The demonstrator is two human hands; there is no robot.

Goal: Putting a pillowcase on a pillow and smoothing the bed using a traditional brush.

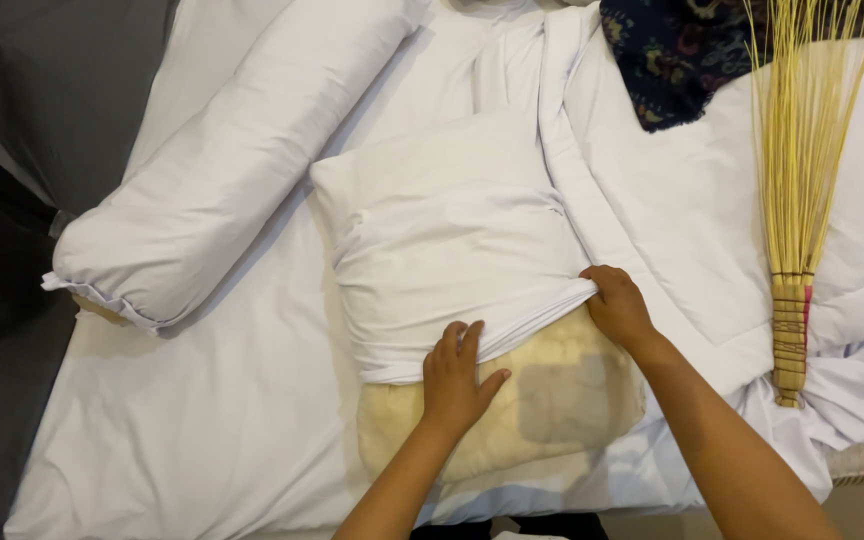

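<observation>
Left hand [460,375] pinches the open hem of the white cotton pillowcase [452,240]; right hand [617,305] grips its far corner, drawing it over the yellowed pillow [537,400] near the bed's [202,420] foot edge. White bolster [222,170] lies toward the left edge, straw broom [802,180] toward the right edge.

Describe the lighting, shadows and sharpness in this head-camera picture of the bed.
Head view: soft, even light with no glare; the left hand casts a grey shadow on the yellowish pillow; the white pillowcase, right hand and straw broom look sharp; the dark floor at the left edge is dim.
</observation>
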